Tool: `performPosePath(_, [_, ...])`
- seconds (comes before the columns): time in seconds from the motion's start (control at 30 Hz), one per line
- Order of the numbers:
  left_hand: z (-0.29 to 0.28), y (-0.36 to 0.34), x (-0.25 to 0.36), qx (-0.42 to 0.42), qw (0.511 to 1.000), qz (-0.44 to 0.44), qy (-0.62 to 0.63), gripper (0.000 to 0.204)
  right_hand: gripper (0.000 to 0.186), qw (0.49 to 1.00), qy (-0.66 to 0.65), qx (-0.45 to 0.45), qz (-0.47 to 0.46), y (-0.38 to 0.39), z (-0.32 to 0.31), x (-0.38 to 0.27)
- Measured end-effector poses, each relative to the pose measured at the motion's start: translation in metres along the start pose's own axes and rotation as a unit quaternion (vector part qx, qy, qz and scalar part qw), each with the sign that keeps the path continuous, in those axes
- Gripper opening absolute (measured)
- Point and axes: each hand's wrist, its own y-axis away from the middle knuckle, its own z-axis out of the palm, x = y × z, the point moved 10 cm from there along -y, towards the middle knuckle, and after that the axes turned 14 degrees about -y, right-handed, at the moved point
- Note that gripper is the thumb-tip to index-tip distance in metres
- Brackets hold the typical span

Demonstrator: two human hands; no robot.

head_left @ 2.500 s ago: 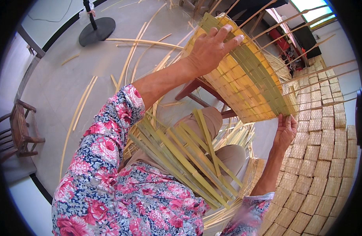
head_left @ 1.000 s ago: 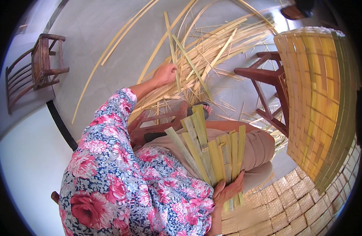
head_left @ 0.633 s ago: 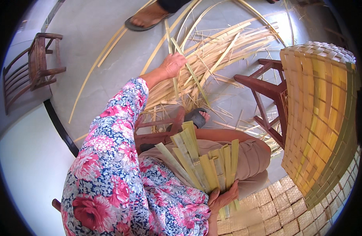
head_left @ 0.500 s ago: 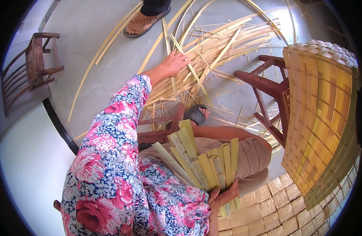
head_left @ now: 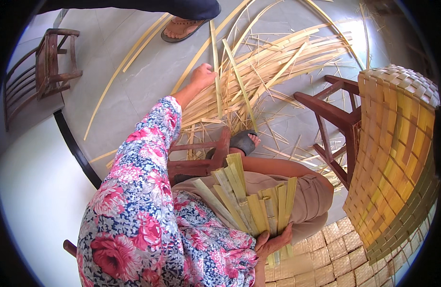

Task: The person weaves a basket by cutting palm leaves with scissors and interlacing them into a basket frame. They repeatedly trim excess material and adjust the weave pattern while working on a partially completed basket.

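Observation:
My left hand (head_left: 203, 77) reaches out over the floor with its fingers curled closed beside a long pale bamboo strip (head_left: 217, 91). The fingertips meet the strip's edge; whether they pinch it does not show. Another loose strip (head_left: 239, 79) slants across the heap of split strips (head_left: 278, 60) just to the right. Over my lap, my right hand (head_left: 276, 243) grips a fanned bundle of short, flat greenish-yellow bamboo strips (head_left: 256, 210), thumb on top. The bundle's wide end spreads away from me, and a few ends poke out below the hand.
A large woven basket (head_left: 393, 143) stands at the right, above a woven mat (head_left: 326, 258). A dark red wooden stool (head_left: 333, 107) is beside the heap. At the far left is a wooden chair (head_left: 50, 67). Another person's sandalled foot (head_left: 184, 28) stands at the top.
My left hand has moved left, off the slanting strip, to the edge of the other long strip. The right hand keeps its bundle. The other person's leg has shifted, and the whole view has swung slightly.

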Motion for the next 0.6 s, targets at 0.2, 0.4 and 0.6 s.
performPosePath(0.2, [0.029, 0.012, 0.047, -0.007, 0.998, 0.048, 0.042, 0.048, 0.068, 1.000, -0.001, 0.003, -0.016, -0.003, -0.001, -0.006])
performPosePath(0.4, [0.027, 0.010, 0.053, 0.023, 0.997, 0.051, 0.045, 0.045, 0.067, 1.000, -0.020, 0.011, 0.006, -0.003, -0.001, -0.003])
performPosePath(0.6, [0.004, -0.006, 0.019, 0.009, 0.998, 0.063, 0.002, 0.038, 0.069, 1.000, -0.011, 0.010, 0.007, 0.001, 0.001, 0.002])
